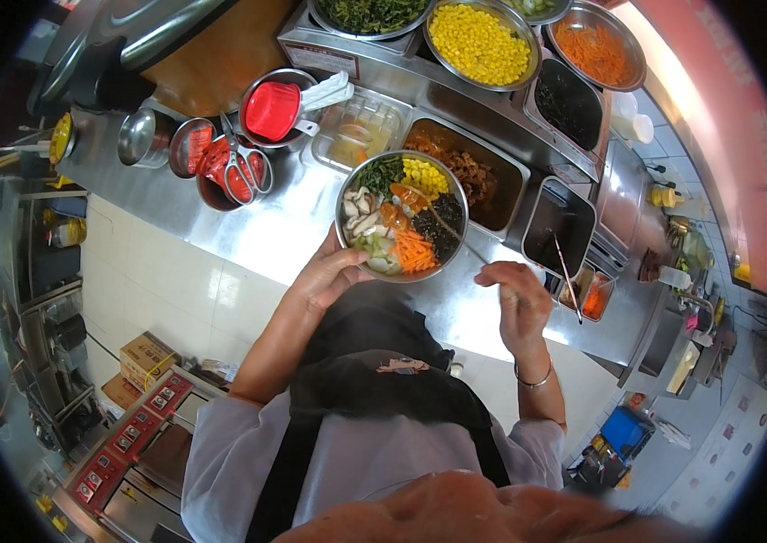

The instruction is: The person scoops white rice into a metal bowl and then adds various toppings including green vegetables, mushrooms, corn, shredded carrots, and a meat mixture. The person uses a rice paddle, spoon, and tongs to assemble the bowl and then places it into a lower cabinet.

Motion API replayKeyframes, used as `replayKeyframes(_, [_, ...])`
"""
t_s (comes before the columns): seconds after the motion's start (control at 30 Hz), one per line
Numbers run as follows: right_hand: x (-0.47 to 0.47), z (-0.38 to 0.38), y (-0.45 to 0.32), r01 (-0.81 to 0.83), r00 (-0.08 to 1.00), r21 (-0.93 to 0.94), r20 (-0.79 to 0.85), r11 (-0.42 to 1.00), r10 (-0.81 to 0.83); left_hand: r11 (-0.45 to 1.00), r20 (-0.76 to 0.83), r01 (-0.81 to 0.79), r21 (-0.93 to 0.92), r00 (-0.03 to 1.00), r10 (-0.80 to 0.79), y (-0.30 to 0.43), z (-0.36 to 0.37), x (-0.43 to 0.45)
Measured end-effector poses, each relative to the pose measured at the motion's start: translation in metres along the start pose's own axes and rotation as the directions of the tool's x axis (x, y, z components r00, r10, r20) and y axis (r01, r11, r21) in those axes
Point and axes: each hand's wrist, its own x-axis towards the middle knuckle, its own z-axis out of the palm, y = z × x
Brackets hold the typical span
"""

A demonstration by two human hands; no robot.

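Observation:
My left hand (336, 271) grips the near-left rim of a round steel bowl (461, 197), thumb on top. Inside lie separate heaps of chopped greens (381, 174), corn kernels (425, 176), dark shreds (441, 220), orange carrot strips (415, 251), pale green slices (380, 254) and sliced mushrooms (360, 209). Reddish-brown sauce (395, 218) sits at the centre. My right hand (519, 305) pinches the handle end of a thin metal spoon (446, 223). The spoon reaches over the dark shreds, and its sauce-covered head is at the middle of the bowl.
Behind the bowl, a steel pan (485, 180) holds meat in brown sauce. A dark pan (558, 224) with a long-handled utensil stands to the right. Scissors (246, 170) lie on red packets at left, near a red scoop (273, 110). Corn (482, 44) and carrot (594, 54) trays sit higher up.

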Motion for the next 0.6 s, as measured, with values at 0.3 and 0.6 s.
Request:
replayKeyframes(0.3, [-0.001,-0.007,-0.009,0.065,0.995,-0.036,-0.07,0.997,-0.067,1.0,0.01,0.026,-0.014,1.0,-0.026,0.002,0.001,0.001])
replayKeyframes(0.6, [0.003,0.0,-0.011,0.022,1.0,0.044,0.021,0.999,-0.023,1.0,0.006,0.026,-0.013,1.0,-0.026,0.004,0.006,0.0])
